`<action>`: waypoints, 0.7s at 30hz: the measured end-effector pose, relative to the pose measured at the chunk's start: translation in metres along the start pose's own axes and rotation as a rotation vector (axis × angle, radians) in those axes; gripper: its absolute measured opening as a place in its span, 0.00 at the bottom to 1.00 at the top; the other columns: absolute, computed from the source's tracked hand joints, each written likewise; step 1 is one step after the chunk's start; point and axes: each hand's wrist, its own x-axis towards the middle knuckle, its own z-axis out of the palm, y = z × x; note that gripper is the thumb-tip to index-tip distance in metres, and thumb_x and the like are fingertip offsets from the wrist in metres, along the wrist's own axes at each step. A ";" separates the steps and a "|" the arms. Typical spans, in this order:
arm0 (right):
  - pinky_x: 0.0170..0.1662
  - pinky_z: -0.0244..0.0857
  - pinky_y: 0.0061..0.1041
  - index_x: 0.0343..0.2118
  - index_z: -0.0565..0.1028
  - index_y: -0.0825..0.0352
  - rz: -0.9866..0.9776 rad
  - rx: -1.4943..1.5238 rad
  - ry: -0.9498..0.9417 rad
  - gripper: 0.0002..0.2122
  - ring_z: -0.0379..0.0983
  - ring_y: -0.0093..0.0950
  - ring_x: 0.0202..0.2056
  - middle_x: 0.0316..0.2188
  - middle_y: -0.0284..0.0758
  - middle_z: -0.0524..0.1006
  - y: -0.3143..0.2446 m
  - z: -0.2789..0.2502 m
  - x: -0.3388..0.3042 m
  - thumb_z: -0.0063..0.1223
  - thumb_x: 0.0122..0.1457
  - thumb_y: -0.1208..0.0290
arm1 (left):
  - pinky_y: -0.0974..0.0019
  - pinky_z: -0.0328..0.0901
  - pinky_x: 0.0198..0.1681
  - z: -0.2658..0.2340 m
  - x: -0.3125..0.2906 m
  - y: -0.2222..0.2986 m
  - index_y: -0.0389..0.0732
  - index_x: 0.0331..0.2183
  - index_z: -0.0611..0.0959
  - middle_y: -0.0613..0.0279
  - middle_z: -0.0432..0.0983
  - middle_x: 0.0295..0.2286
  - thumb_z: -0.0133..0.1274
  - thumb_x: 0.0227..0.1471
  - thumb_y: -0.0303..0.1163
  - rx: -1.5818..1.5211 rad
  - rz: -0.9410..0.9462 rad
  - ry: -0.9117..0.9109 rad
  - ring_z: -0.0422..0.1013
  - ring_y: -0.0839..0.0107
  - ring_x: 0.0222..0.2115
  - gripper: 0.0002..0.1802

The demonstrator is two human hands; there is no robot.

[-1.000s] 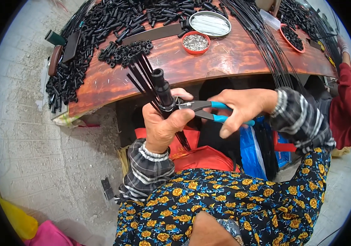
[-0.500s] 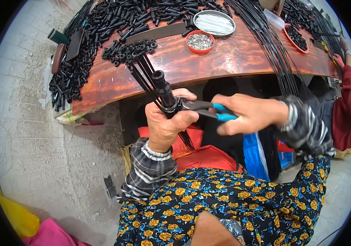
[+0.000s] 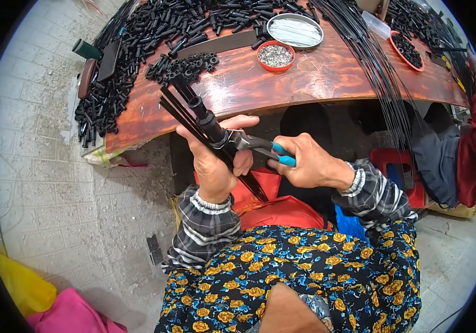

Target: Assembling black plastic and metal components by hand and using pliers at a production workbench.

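In my left hand (image 3: 216, 161) is a bundle of thin black rods (image 3: 179, 114), slanting from upper left to lower right. A stepped black tubular fitting (image 3: 207, 122) sits among the rods at their upper part. The thumb and fingers of that hand wrap the bundle just below the fitting, one finger stretched out. My right hand (image 3: 310, 161) is closed around pliers (image 3: 282, 154) with blue-and-black handles. Their metal jaws meet the lower end of the fitting, where a thin pale strip or wire shows. What exactly the jaws grip is too small to tell.
Ahead is a reddish wooden table (image 3: 227, 97) bearing heaped black fittings (image 3: 177, 25) and a pile of black rings (image 3: 182, 67). A red bowl (image 3: 275, 67) holds small metal bits; a round tray (image 3: 295, 45) holds white strips. Long black rods (image 3: 368, 66) overhang the edge. A person's red sleeve (image 3: 474, 139) is at right.
My right hand has drawn in toward the left and its forearm has lowered. The bundle leans further left, and the fingers of my left hand have shifted while keeping hold.
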 end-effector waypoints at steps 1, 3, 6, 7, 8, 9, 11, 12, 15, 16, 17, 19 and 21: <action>0.21 0.58 0.33 0.23 0.67 0.70 -0.003 0.004 -0.002 0.10 0.67 0.47 0.19 0.15 0.44 0.69 -0.001 -0.002 0.002 0.60 0.47 0.75 | 0.75 0.47 0.12 -0.002 -0.001 0.001 0.31 0.43 0.78 0.72 0.59 0.09 0.21 0.43 0.81 0.007 0.009 -0.009 0.51 0.81 0.08 0.61; 0.21 0.58 0.33 0.23 0.67 0.70 -0.004 -0.048 -0.004 0.09 0.68 0.47 0.19 0.15 0.44 0.69 -0.007 -0.015 0.004 0.59 0.47 0.76 | 0.75 0.47 0.12 -0.001 -0.001 0.001 0.31 0.43 0.78 0.72 0.59 0.08 0.21 0.43 0.81 -0.003 0.009 -0.002 0.51 0.81 0.08 0.60; 0.26 0.62 0.40 0.25 0.69 0.68 0.029 -0.343 -0.118 0.08 0.71 0.48 0.23 0.16 0.46 0.71 -0.018 -0.045 0.009 0.56 0.42 0.77 | 0.75 0.47 0.12 0.002 -0.001 0.001 0.32 0.43 0.78 0.72 0.59 0.08 0.22 0.43 0.81 0.005 0.013 0.020 0.51 0.81 0.07 0.60; 0.26 0.62 0.41 0.25 0.69 0.68 0.048 -0.442 -0.145 0.08 0.71 0.48 0.24 0.16 0.46 0.71 -0.025 -0.053 0.010 0.56 0.41 0.77 | 0.75 0.47 0.12 0.003 -0.001 0.002 0.32 0.43 0.78 0.72 0.59 0.08 0.22 0.42 0.81 0.029 0.013 0.033 0.51 0.81 0.07 0.60; 0.27 0.62 0.42 0.25 0.69 0.69 0.046 -0.524 -0.160 0.09 0.71 0.49 0.24 0.16 0.47 0.71 -0.027 -0.059 0.011 0.55 0.40 0.76 | 0.75 0.47 0.12 0.004 0.000 0.002 0.32 0.43 0.78 0.72 0.59 0.08 0.22 0.42 0.81 0.029 0.012 0.031 0.51 0.81 0.07 0.60; 0.27 0.62 0.42 0.25 0.69 0.69 0.047 -0.524 -0.158 0.09 0.71 0.49 0.24 0.16 0.47 0.71 -0.031 -0.064 0.012 0.55 0.40 0.76 | 0.75 0.47 0.12 0.005 0.000 0.001 0.32 0.43 0.78 0.72 0.59 0.08 0.22 0.42 0.81 0.020 0.001 0.032 0.51 0.81 0.07 0.60; 0.26 0.62 0.42 0.24 0.68 0.70 -0.029 -0.621 -0.134 0.08 0.71 0.49 0.24 0.16 0.47 0.71 -0.038 -0.073 0.014 0.55 0.41 0.76 | 0.75 0.47 0.12 0.007 0.000 0.001 0.32 0.43 0.78 0.72 0.59 0.08 0.22 0.42 0.81 0.013 -0.012 0.034 0.51 0.81 0.07 0.60; 0.26 0.63 0.42 0.24 0.69 0.71 -0.022 -0.647 -0.138 0.07 0.71 0.49 0.23 0.16 0.48 0.72 -0.039 -0.076 0.016 0.55 0.42 0.76 | 0.75 0.47 0.12 0.008 0.000 0.002 0.33 0.43 0.79 0.72 0.58 0.08 0.22 0.43 0.81 0.050 -0.005 0.049 0.51 0.80 0.07 0.60; 0.26 0.63 0.42 0.24 0.70 0.71 -0.033 -0.795 -0.173 0.06 0.71 0.49 0.23 0.16 0.49 0.71 -0.052 -0.085 0.022 0.55 0.45 0.76 | 0.75 0.47 0.12 0.016 0.001 0.002 0.33 0.43 0.79 0.72 0.58 0.08 0.22 0.44 0.80 0.102 0.010 0.088 0.50 0.80 0.07 0.59; 0.26 0.64 0.42 0.23 0.70 0.71 -0.074 -0.860 -0.155 0.06 0.71 0.48 0.22 0.15 0.48 0.71 -0.054 -0.085 0.024 0.55 0.46 0.76 | 0.75 0.47 0.12 0.017 0.002 0.001 0.33 0.42 0.79 0.71 0.58 0.08 0.22 0.44 0.80 0.115 0.016 0.118 0.50 0.80 0.07 0.58; 0.26 0.64 0.42 0.23 0.70 0.71 -0.076 -0.859 -0.152 0.06 0.71 0.48 0.22 0.15 0.48 0.71 -0.054 -0.085 0.025 0.55 0.46 0.76 | 0.75 0.47 0.12 0.016 0.002 0.001 0.33 0.42 0.79 0.71 0.58 0.08 0.22 0.44 0.80 0.119 0.018 0.117 0.50 0.80 0.07 0.58; 0.26 0.65 0.41 0.22 0.70 0.71 -0.173 -0.910 -0.111 0.05 0.72 0.46 0.21 0.15 0.47 0.72 -0.055 -0.086 0.027 0.53 0.46 0.77 | 0.74 0.47 0.12 0.015 0.002 0.000 0.33 0.42 0.79 0.71 0.57 0.08 0.22 0.46 0.79 0.107 0.023 0.143 0.50 0.80 0.08 0.57; 0.26 0.66 0.40 0.22 0.70 0.71 -0.221 -0.924 -0.067 0.04 0.73 0.45 0.21 0.16 0.47 0.73 -0.057 -0.085 0.029 0.53 0.45 0.77 | 0.74 0.48 0.12 0.014 0.004 -0.002 0.33 0.42 0.79 0.72 0.57 0.08 0.22 0.47 0.78 0.094 0.031 0.140 0.50 0.80 0.08 0.56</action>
